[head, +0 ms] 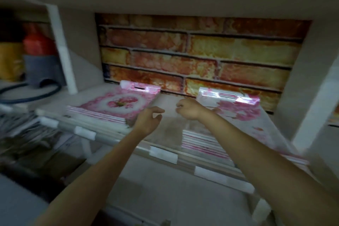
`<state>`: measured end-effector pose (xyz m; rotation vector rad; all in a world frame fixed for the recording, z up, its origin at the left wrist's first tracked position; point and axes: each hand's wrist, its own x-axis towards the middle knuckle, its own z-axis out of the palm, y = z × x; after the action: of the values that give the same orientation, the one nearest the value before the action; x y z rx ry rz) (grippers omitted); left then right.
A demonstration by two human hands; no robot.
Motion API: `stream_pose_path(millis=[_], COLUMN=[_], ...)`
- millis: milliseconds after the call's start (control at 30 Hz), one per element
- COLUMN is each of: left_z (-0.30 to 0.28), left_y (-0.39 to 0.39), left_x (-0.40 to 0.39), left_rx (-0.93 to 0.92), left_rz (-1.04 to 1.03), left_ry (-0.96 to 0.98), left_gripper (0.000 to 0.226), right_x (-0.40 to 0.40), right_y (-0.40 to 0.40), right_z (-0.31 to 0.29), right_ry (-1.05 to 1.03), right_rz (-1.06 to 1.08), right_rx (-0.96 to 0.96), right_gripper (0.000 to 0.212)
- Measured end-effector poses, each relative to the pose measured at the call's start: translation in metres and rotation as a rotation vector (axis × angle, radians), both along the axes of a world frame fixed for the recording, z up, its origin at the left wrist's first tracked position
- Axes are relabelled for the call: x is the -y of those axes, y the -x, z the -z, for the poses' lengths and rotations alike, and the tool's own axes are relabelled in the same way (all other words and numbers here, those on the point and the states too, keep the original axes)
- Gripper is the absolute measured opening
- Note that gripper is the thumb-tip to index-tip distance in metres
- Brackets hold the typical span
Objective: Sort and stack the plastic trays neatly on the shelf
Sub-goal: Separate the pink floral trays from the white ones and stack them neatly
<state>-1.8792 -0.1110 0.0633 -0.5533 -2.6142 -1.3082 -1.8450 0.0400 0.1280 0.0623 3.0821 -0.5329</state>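
Two stacks of pink-and-white floral plastic trays lie flat on the shelf (166, 130). The left tray stack (113, 105) sits left of centre; the right tray stack (229, 115) lies to the right, reaching the shelf's front edge. My left hand (147, 120) hovers at the right front corner of the left stack, fingers curled apart and holding nothing. My right hand (189, 109) hangs over the bare gap between the stacks, close to the right stack's left edge, fingers loosely bent and empty. The view is blurred.
A brick-pattern panel (201, 55) backs the shelf. White uprights (62, 49) bound the bay at left and right. The left bay holds orange and yellow containers (34, 42) and a dark hose (31, 93). White clips (163, 154) line the shelf's front rail.
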Motion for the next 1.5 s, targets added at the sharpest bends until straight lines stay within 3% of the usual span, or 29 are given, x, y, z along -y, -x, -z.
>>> stream_pose_path(millis=[67,133,200,267,400,500,633,800,1033,1500], left_z=[0.0,-0.002,-0.003,-0.002,0.005,0.008,0.009,0.017,0.027,0.035], left_y=[0.0,0.004,0.012,0.022,0.03,0.041,0.052,0.067,0.095,0.16], left_x=[0.026,0.049,0.069,0.086,0.1,0.107,0.105,0.114,0.173,0.211], left_rx=[-0.063,-0.094,-0.102,-0.092,-0.134,-0.207,-0.243,-0.295,-0.351,-0.327], left_rz=[-0.092,-0.144,-0.148,-0.096,0.028,0.088,0.093,0.124,0.034,-0.03], left_ry=[0.092,0.174,0.275,0.438,0.633,0.66,0.644,0.552,0.454,0.429], left_gripper=[0.032,0.033,0.033,0.034,0.033,0.035,0.032,0.027,0.03,0.031], right_x=[0.033,0.063,0.086,0.104,0.105,0.106,0.13,0.133,0.175,0.218], right_y=[0.011,0.019,0.028,0.049,0.097,0.122,0.125,0.135,0.176,0.259], right_z=[0.004,0.005,0.008,0.018,0.053,0.073,0.086,0.082,0.091,0.089], right_ry=[0.099,0.209,0.417,0.584,0.51,0.682,0.959,0.821,0.971,0.874], right_rz=[-0.047,-0.095,-0.147,-0.18,0.098,0.264,0.301,0.357,0.322,0.265], right_rx=[-0.02,0.002,-0.023,-0.064,-0.013,-0.018,-0.113,-0.108,-0.084,-0.018], right_gripper=[0.02,0.028,0.022,0.041,0.045,0.04,0.033,0.039,0.049,0.047])
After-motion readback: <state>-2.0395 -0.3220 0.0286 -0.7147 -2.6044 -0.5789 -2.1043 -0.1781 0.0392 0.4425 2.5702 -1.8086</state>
